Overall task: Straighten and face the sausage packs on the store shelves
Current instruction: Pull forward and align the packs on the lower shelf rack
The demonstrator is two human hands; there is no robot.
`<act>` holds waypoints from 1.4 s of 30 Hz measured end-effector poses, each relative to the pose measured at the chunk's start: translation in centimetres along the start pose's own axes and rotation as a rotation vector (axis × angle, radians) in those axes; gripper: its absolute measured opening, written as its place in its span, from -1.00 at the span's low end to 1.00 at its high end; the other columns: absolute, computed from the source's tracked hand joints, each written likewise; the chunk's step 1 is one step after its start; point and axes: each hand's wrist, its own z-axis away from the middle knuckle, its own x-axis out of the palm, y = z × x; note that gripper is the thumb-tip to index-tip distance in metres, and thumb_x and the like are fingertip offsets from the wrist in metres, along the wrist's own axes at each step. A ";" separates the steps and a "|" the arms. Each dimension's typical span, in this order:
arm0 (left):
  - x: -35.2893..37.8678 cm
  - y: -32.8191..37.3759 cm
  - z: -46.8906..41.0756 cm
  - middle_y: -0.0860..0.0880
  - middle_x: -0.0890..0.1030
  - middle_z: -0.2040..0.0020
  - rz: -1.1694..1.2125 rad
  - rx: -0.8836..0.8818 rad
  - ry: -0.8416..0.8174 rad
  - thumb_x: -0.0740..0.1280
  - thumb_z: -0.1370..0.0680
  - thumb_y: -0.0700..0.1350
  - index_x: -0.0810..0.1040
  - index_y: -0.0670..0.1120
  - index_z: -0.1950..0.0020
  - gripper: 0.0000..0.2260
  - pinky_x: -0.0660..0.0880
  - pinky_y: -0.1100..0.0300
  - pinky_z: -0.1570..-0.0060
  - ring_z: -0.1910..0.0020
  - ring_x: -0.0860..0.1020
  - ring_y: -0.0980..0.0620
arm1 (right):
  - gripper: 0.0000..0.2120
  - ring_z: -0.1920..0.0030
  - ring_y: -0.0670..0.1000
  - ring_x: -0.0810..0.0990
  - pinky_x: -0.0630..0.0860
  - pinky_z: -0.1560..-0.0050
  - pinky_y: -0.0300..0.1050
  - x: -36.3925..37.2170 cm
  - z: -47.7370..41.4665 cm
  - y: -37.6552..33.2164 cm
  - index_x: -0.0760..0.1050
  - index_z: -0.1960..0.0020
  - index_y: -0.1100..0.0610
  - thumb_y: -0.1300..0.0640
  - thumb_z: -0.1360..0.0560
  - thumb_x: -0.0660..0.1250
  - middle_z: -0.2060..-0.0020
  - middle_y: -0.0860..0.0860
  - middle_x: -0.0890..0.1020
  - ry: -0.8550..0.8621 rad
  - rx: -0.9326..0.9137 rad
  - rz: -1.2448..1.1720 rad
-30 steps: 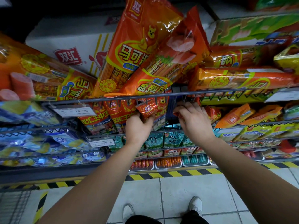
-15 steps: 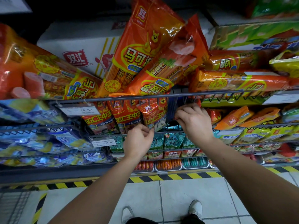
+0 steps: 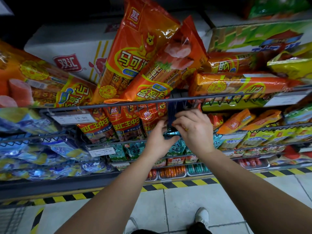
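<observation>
The tall red shiny sausage pack [image 3: 149, 118] stands upright just left of the left hand [image 3: 157, 139], which is nearer than the right hand [image 3: 194, 130]. Both curl their fingers; round what, I cannot tell.

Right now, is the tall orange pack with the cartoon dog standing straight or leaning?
Leaning: the orange dog pack tilts rightward, a second sausage pack lying slanted across its front.

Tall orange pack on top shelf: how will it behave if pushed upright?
The tall orange pack probably slips when pushed: glossy film. Likely stiff lengthwise, since long sticks show inside. Standing tilted behind the wire rail, it may topple sideways against the slanted pack beside it.
</observation>
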 end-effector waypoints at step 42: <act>0.3 2.9 -2.7 -0.04 0.64 -0.17 -0.589 0.098 0.238 0.45 -0.50 0.04 0.40 -0.05 -0.44 -0.45 0.56 0.02 -0.04 -0.14 0.60 -0.12 | -0.50 -0.08 -0.11 0.54 0.55 -0.02 -0.09 -0.4 5.3 1.7 0.30 -0.45 -0.02 0.18 -0.54 0.31 -0.06 -0.14 0.57 -0.186 0.716 -0.414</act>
